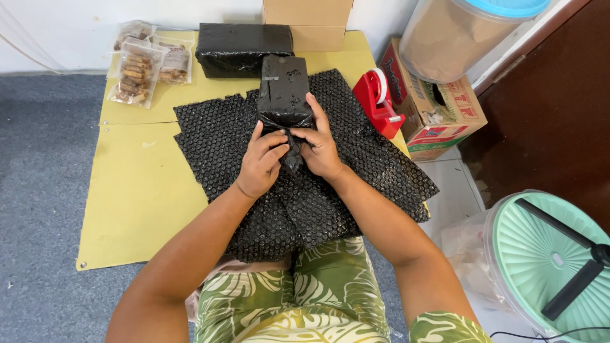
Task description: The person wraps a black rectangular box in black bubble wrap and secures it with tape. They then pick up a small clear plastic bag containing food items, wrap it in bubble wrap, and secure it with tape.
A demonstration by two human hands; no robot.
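Note:
A small box-shaped parcel wrapped in black bubble wrap (283, 89) lies on a stack of black bubble wrap sheets (216, 140). My left hand (259, 162) and my right hand (321, 143) both grip the parcel's near end, pinching the loose wrap folded there. A larger parcel wrapped in black (241, 47) lies behind it on the yellow-brown mat (140, 184).
A red tape dispenser (379, 101) stands right of the sheets. Clear bags of snacks (136, 70) lie at the mat's far left. A cardboard box (308, 22) stands at the back, a printed carton (438, 108) and big lidded tubs (457, 35) to the right, with a green-lidded tub (546, 260) near right.

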